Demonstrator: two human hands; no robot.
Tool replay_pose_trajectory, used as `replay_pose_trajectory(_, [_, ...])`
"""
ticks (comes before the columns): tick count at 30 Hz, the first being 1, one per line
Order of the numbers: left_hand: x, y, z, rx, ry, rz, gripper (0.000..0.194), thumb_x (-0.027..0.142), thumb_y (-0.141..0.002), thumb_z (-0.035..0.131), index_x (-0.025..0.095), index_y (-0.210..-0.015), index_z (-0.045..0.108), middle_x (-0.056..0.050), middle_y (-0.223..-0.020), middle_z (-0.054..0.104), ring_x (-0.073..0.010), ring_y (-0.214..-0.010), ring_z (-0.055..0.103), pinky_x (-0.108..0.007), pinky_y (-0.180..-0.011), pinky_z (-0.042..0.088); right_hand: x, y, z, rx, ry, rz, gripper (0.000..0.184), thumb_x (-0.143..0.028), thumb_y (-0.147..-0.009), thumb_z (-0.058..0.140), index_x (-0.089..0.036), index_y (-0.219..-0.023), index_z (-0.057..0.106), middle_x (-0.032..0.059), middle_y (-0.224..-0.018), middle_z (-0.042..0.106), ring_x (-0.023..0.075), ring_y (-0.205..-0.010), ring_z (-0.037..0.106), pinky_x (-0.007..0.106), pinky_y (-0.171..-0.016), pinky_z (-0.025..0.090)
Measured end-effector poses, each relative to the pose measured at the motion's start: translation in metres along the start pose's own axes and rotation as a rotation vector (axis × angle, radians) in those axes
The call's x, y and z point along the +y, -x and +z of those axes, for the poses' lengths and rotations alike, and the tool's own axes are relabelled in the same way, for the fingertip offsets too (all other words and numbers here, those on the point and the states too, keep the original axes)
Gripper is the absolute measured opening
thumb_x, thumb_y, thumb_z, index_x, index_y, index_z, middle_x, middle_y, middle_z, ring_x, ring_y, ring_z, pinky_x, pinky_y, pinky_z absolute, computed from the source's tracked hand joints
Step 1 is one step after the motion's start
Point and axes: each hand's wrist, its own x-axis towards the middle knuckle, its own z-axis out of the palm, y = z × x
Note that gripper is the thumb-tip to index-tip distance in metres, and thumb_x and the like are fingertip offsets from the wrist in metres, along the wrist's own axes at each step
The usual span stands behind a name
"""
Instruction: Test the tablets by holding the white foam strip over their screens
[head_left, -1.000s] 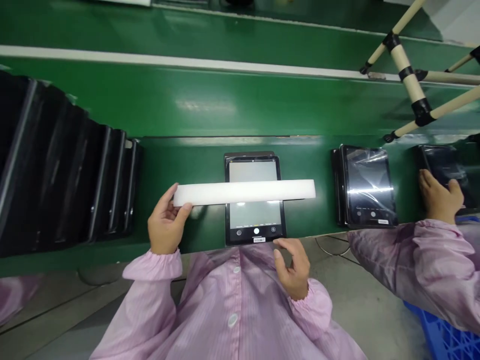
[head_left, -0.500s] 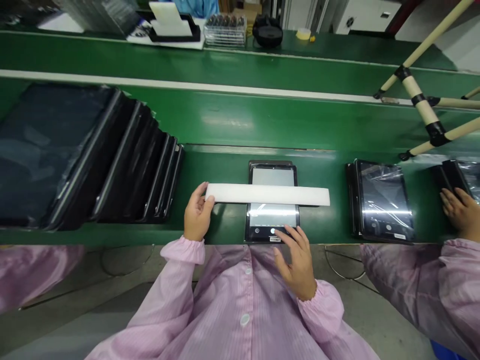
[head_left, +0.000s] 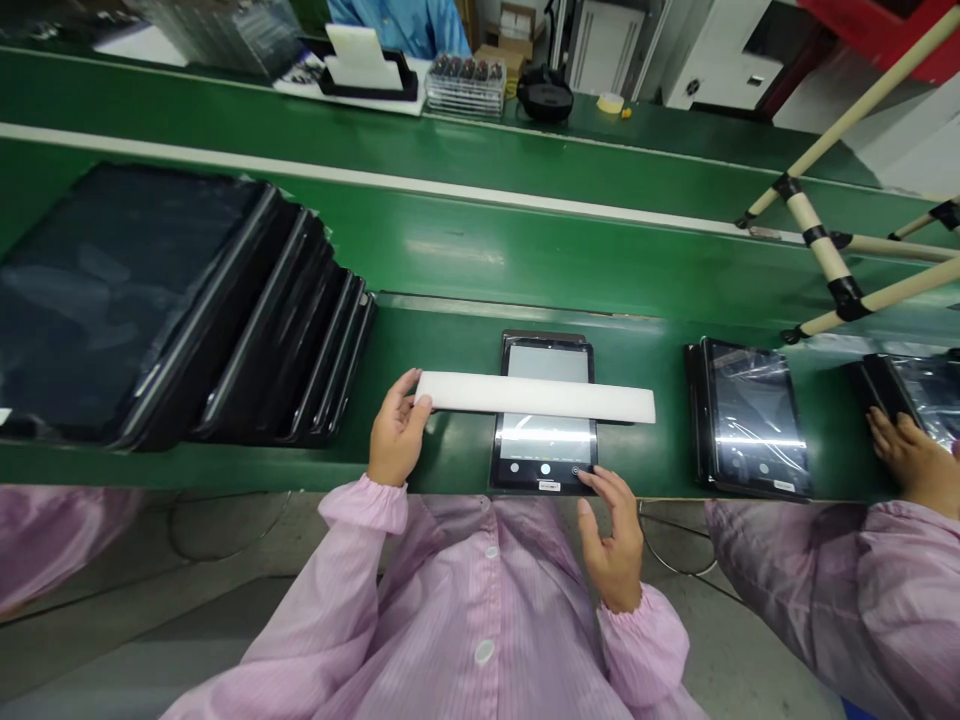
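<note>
My left hand (head_left: 396, 430) pinches the left end of a long white foam strip (head_left: 536, 396), thumb on top. The strip lies level across the middle of a black tablet (head_left: 547, 436) and reaches past both its sides. The tablet's screen is lit pale grey, with round buttons along its lower edge and a small white label below them. At the tablet's lower right corner is my right hand (head_left: 616, 540), its fingers apart and a fingertip at the right-hand button. Another dark edge shows beneath the tablet's top end.
Many dark bagged tablets (head_left: 135, 300) lean in a slanted stack at left. At right lie more tablets (head_left: 754, 415), and a co-worker's hand (head_left: 915, 455) rests on others beyond. A beige pipe frame (head_left: 825, 250) stands at the upper right of the green bench (head_left: 450, 330).
My right hand has moved right and its fingertip has gone from the middle button area to the right-hand button. My left hand keeps its hold on the strip. The camera view has shifted slightly.
</note>
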Motion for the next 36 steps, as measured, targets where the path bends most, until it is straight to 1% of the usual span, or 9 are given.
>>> replay_pose_trajectory(8, [-0.001, 0.001, -0.001, -0.02, -0.028, 0.013, 0.071, 0.057, -0.092, 0.069, 0.02, -0.151, 0.052, -0.02, -0.156, 0.053, -0.0299, -0.13, 0.063, -0.046, -0.108, 0.055, -0.002, -0.003, -0.002, -0.025, 0.048, -0.054, 0.041, -0.017, -0.103, 0.057, -0.026, -0.143, 0.059, 0.0096, -0.134, 0.068, 0.0286, -0.135, 0.057, 0.06, -0.118, 0.042])
replay_pose_trajectory(14, [0.013, -0.003, -0.006, -0.103, -0.304, 0.28, 0.092, 0.059, -0.089, 0.074, 0.026, -0.165, 0.032, -0.018, -0.172, 0.029, -0.0365, -0.158, 0.031, -0.056, -0.125, 0.035, 0.009, 0.003, -0.004, 0.138, -0.065, 0.211, 0.039, -0.029, -0.104, 0.061, -0.026, -0.143, 0.06, 0.012, -0.138, 0.065, 0.0303, -0.131, 0.06, 0.058, -0.112, 0.048])
replay_pose_trajectory(16, [0.02, -0.01, -0.006, -0.246, -0.477, 0.36, 0.097, 0.063, -0.089, 0.072, 0.024, -0.166, 0.029, -0.018, -0.17, 0.035, -0.038, -0.16, 0.026, -0.06, -0.129, 0.024, 0.015, 0.003, -0.003, 0.125, -0.112, 0.288, 0.042, -0.034, -0.103, 0.063, -0.024, -0.143, 0.059, 0.014, -0.143, 0.062, 0.0312, -0.131, 0.06, 0.057, -0.11, 0.049])
replay_pose_trajectory(19, [0.024, -0.02, -0.006, -0.396, -0.648, 0.392, 0.083, 0.069, -0.091, 0.065, 0.02, -0.157, 0.048, -0.018, -0.152, 0.058, -0.0393, -0.145, 0.05, -0.061, -0.126, 0.028, 0.019, 0.002, -0.002, 0.111, -0.175, 0.349, 0.045, -0.04, -0.102, 0.064, -0.024, -0.143, 0.058, 0.0154, -0.148, 0.059, 0.0311, -0.129, 0.061, 0.054, -0.107, 0.051])
replay_pose_trajectory(21, [0.023, -0.02, -0.009, -0.332, -0.705, 0.358, 0.074, 0.07, -0.092, 0.061, 0.018, -0.145, 0.06, -0.018, -0.138, 0.067, -0.0379, -0.128, 0.062, -0.057, -0.118, 0.04, 0.019, 0.0, -0.001, 0.096, -0.188, 0.38, 0.046, -0.043, -0.102, 0.063, -0.024, -0.144, 0.058, 0.0154, -0.147, 0.06, 0.0305, -0.126, 0.062, 0.052, -0.105, 0.053])
replay_pose_trajectory(24, [0.02, -0.005, -0.02, -0.091, -0.765, 0.259, 0.072, 0.068, -0.091, 0.062, 0.015, -0.14, 0.063, -0.019, -0.128, 0.068, -0.0387, -0.119, 0.063, -0.054, -0.108, 0.048, 0.017, 0.0, -0.002, 0.079, -0.188, 0.408, 0.047, -0.046, -0.102, 0.063, -0.022, -0.143, 0.06, 0.0155, -0.142, 0.064, 0.0298, -0.12, 0.065, 0.051, -0.102, 0.054])
replay_pose_trajectory(29, [0.028, 0.043, -0.024, 0.127, -0.773, 0.259, 0.065, 0.054, -0.092, 0.068, 0.015, -0.144, 0.059, -0.023, -0.148, 0.055, -0.0461, -0.14, 0.049, -0.066, -0.119, 0.033, 0.014, -0.003, -0.003, 0.009, -0.189, 0.472, 0.051, -0.051, -0.104, 0.06, -0.022, -0.145, 0.06, 0.0155, -0.142, 0.065, 0.0298, -0.12, 0.066, 0.049, -0.102, 0.055])
replay_pose_trajectory(32, [0.038, 0.074, -0.001, -0.043, -0.543, 0.271, 0.052, 0.045, -0.099, 0.062, 0.021, -0.144, 0.06, -0.018, -0.146, 0.061, -0.0379, -0.139, 0.054, -0.059, -0.12, 0.038, 0.016, -0.008, 0.001, -0.037, -0.201, 0.482, 0.051, -0.053, -0.106, 0.054, -0.021, -0.145, 0.06, 0.015, -0.145, 0.064, 0.0305, -0.131, 0.061, 0.052, -0.113, 0.048])
replay_pose_trajectory(36, [0.047, 0.099, 0.035, -0.305, -0.293, -0.02, 0.05, 0.048, -0.106, 0.046, 0.022, -0.145, 0.062, -0.014, -0.139, 0.07, -0.0306, -0.128, 0.065, -0.052, -0.113, 0.05, 0.019, -0.016, 0.007, -0.002, -0.206, 0.508, 0.052, -0.056, -0.105, 0.055, -0.02, -0.141, 0.065, 0.0145, -0.144, 0.065, 0.0312, -0.135, 0.06, 0.051, -0.115, 0.047])
